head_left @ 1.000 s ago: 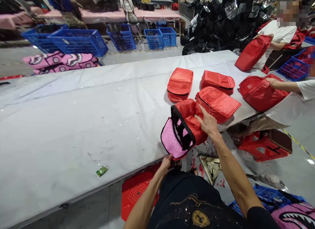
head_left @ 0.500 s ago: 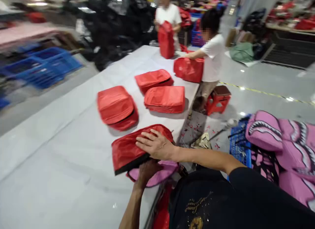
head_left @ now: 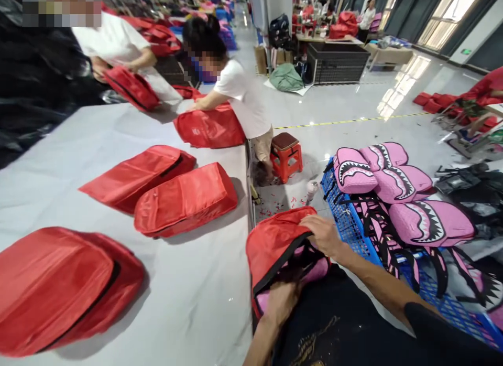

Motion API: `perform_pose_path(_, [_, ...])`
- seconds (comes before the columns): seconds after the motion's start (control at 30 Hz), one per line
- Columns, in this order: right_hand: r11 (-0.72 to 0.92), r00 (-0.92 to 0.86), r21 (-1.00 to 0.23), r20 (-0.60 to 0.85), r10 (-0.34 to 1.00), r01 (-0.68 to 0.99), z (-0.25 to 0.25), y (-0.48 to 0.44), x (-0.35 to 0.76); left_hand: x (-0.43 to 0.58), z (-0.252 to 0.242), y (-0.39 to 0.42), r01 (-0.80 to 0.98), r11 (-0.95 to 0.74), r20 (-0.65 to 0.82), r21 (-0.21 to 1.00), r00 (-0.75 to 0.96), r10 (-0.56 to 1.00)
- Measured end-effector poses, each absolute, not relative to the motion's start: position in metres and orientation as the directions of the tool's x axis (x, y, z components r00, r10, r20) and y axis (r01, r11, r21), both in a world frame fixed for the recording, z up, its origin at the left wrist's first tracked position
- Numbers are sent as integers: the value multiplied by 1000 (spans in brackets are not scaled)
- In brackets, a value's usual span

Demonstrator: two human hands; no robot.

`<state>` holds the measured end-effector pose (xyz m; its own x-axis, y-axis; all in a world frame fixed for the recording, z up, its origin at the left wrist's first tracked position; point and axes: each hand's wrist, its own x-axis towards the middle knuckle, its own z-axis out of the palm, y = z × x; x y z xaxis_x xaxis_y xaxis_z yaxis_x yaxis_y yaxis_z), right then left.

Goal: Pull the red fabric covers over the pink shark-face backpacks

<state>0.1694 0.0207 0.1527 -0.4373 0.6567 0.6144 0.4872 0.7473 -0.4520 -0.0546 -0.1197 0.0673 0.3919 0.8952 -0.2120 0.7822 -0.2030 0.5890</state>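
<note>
A red bag (head_left: 275,237) with a black-edged opening is held against my body at the table's edge, and pink material (head_left: 318,270) shows inside it. My right hand (head_left: 324,235) is closed on the bag's upper rim. At the opening's lower side is my left hand (head_left: 283,298), its fingers hidden inside the bag. Two red bags, one (head_left: 137,177) behind the other (head_left: 188,201), lie on the white table (head_left: 188,303). A larger red bag (head_left: 58,282) rests at the left.
Across the table, two people in white tops handle red bags (head_left: 212,126). Pink bags with teeth patterns (head_left: 432,222) sit on blue crates (head_left: 357,235) at my right. A red stool (head_left: 286,159) stands on the floor beyond the table's side.
The view has swung right. The red bag has moved from the tabletop to the edge near my body, opening towards me. My right hand went from lying flat on it to gripping its rim.
</note>
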Motion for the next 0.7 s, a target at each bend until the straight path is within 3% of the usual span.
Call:
perform_pose_path(0.07, [639,-331,-468,582,743,611,152,23,208,-42,76,-100,642,-472,122,604,511,851])
perform_pose_path(0.13, [537,-220,-464,576,787,705,147,30,237,-31,84,-69,553,-662,475,507,462,749])
perform_pose_path(0.17, [488,-168,-465,574,802,739,143,35,249,-24,88,-49,564,-691,589,452,393,706])
perform_pose_path(0.23, [399,-87,-476,552,829,784,133,51,267,-8,95,1,660,-620,640,423,266,720])
perform_pose_path(0.33, [291,-14,-495,489,872,819,116,84,287,18,96,88,726,-462,460,509,224,859])
perform_pose_path(0.47, [200,-12,-540,330,944,817,97,143,307,36,85,179,635,-381,256,672,284,924])
perform_pose_path(0.7, [-12,-145,-729,-152,978,684,66,284,320,46,79,284,403,183,-250,896,120,961])
